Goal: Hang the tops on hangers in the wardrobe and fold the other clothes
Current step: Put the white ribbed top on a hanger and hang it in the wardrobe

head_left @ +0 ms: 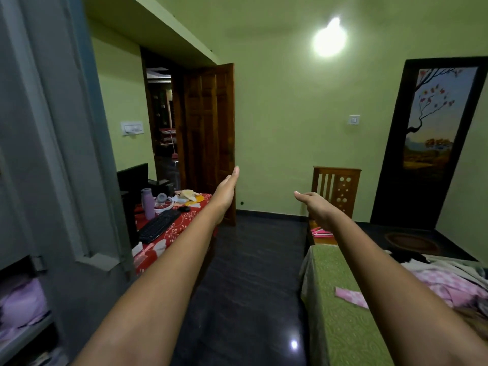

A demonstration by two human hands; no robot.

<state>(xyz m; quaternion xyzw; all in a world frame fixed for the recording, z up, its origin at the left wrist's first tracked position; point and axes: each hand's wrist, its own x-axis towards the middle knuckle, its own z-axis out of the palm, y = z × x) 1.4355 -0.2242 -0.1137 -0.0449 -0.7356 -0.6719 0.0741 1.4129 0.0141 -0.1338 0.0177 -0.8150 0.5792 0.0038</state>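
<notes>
Both hands, left (pixel 226 190) and right (pixel 315 204), outstretched, empty.

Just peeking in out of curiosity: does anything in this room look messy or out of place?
Yes. Clothes lie in a loose, crumpled heap on the green bed, unfolded. Both hands, left hand and right hand, reach forward holding nothing. Nothing looks spilled or broken.

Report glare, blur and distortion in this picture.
Head view: the wall lamp blows out into a white glare; its reflection glints on the dark floor; wide-angle bending curves the wardrobe edge; the left hand and right hand look slightly soft.
</notes>
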